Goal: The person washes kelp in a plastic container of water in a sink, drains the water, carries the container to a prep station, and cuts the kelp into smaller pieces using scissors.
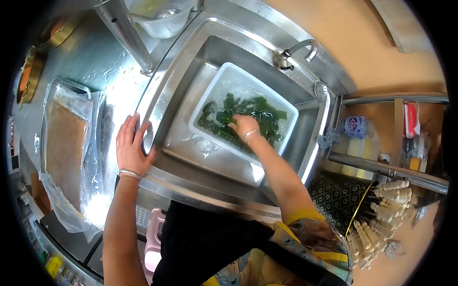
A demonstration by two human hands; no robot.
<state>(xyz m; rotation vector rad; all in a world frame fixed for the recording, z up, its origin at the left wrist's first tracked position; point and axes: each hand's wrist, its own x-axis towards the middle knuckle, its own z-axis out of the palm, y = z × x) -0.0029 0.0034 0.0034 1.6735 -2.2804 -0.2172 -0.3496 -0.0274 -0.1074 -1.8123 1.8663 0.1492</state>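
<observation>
Black cloth (pixel 205 243) filled bottom centre. At frame centre, greens (pixel 260 113) lay in the tub (pixel 232 78), long axis left-to-right, beneath the nearer right hand (pixel 245 126), half-curled, grip indeterminable. The left hand (pixel 132 147), spread and empty, rested on the sink edge (pixel 167 91), left of centre.

dark green, flat leaves (pixel 260 107) are lying loose in water (pixel 244 86), overlapping in a tangled layer and glistening wet. a pale, rectangular tub (pixel 262 87) is holding them, sitting at a slant inside the metal sink (pixel 180 121).
</observation>
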